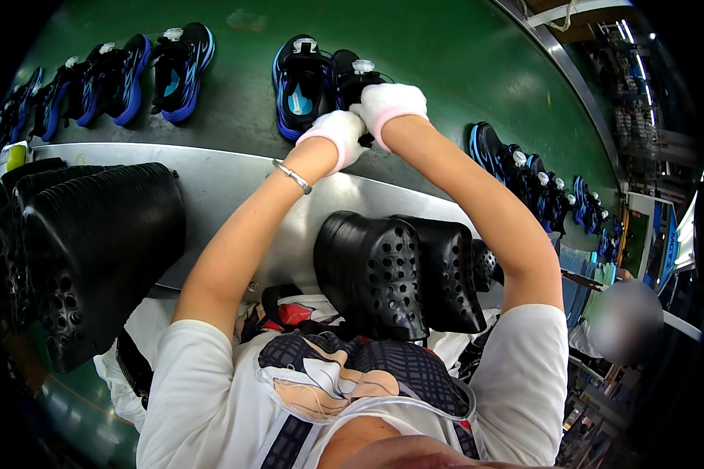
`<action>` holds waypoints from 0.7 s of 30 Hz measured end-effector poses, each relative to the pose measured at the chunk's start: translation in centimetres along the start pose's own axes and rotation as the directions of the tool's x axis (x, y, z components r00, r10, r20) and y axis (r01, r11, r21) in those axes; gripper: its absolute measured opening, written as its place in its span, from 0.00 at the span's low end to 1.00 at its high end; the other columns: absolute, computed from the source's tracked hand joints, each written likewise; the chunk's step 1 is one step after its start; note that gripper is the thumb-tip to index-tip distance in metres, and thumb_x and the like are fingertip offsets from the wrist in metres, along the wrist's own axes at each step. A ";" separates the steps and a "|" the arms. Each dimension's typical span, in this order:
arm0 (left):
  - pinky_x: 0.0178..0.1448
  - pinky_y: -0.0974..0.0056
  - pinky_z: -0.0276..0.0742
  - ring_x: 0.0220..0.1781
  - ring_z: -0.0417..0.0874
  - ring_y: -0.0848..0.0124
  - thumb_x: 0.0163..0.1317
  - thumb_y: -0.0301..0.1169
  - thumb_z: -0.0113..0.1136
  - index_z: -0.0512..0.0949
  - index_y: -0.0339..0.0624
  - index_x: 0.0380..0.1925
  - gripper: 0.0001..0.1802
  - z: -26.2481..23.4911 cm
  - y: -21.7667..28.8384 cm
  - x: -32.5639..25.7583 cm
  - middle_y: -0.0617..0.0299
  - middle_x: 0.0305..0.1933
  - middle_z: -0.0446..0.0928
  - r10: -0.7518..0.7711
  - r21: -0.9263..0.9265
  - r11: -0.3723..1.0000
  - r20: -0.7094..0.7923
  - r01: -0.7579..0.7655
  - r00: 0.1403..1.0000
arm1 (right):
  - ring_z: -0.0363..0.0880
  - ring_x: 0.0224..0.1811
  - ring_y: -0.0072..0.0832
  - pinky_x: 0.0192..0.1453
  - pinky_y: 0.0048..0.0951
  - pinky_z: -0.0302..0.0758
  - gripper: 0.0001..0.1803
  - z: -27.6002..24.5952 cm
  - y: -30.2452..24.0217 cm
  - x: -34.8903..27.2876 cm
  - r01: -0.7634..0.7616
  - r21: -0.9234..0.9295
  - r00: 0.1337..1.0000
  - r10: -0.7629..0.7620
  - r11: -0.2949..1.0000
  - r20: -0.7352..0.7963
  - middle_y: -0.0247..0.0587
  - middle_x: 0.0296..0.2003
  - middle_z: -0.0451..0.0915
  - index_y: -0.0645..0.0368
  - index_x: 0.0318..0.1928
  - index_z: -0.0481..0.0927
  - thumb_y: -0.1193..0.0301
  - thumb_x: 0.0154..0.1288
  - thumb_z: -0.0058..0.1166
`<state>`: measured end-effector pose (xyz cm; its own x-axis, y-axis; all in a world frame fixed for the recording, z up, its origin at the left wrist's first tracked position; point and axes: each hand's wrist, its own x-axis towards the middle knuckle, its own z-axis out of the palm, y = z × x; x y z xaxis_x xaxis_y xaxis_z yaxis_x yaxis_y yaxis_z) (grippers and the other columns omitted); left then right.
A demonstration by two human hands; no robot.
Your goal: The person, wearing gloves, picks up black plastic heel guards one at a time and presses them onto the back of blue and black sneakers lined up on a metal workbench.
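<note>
Both my hands wear white gloves with pink cuffs and meet at the heel end of a black and blue sneaker (pixel 350 64) with a white dial on its tongue. My left hand (pixel 339 136) is closed at the near end of that shoe. Against its right side, my right hand (pixel 393 103) curls with its fingers turned inward. The gloves hide most of the shoe's heel and the fingertips. Close on the left stands the matching sneaker (pixel 296 86), its toe pointing away and a light blue insole showing inside. Neither hand touches it.
More sneakers (pixel 181 74) line the green conveyor belt (pixel 242 117) at left, and others (pixel 489 152) at right. Along the metal ledge (pixel 235 168) sit stacked black perforated plastic shoe forms (pixel 109 234), with more forms (pixel 375 266) before my chest. Another person (pixel 622 320) is at the far right.
</note>
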<state>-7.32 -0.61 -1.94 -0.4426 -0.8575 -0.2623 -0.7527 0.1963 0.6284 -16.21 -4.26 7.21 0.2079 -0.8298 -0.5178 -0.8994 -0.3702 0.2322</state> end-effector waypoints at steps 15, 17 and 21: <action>0.50 0.56 0.75 0.45 0.79 0.49 0.59 0.42 0.57 0.81 0.42 0.39 0.16 -1.1 -0.3 -0.3 0.48 0.42 0.81 -0.033 -0.024 0.999 -0.015 0.032 0.999 | 0.84 0.44 0.34 0.41 0.39 0.80 0.13 -0.3 -1.5 1.9 0.119 -0.231 0.986 -0.142 0.966 -0.089 0.37 0.43 0.84 0.49 0.42 0.85 0.64 0.61 0.50; 0.51 0.56 0.76 0.46 0.79 0.50 0.59 0.42 0.56 0.82 0.43 0.39 0.17 -1.6 0.0 -0.7 0.48 0.42 0.81 -0.025 -0.001 1.000 0.003 0.025 1.000 | 0.84 0.43 0.36 0.42 0.39 0.80 0.13 -0.1 -1.3 1.9 0.145 -0.207 0.982 -0.167 0.967 -0.088 0.39 0.41 0.85 0.51 0.41 0.85 0.66 0.60 0.50; 0.55 0.55 0.76 0.50 0.79 0.52 0.60 0.44 0.55 0.82 0.43 0.42 0.18 -3.0 1.1 -1.9 0.48 0.46 0.80 0.014 0.141 0.990 0.077 -0.025 0.997 | 0.84 0.43 0.38 0.42 0.38 0.80 0.12 0.0 -0.6 1.7 0.217 -0.160 0.966 -0.236 0.963 -0.108 0.42 0.40 0.85 0.53 0.40 0.85 0.68 0.58 0.52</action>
<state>-5.86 -0.15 1.47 -0.4896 -0.8153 -0.3090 -0.8027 0.2831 0.5250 -15.36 -5.41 6.18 0.4544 -0.7594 -0.4657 -0.7593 -0.6035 0.2433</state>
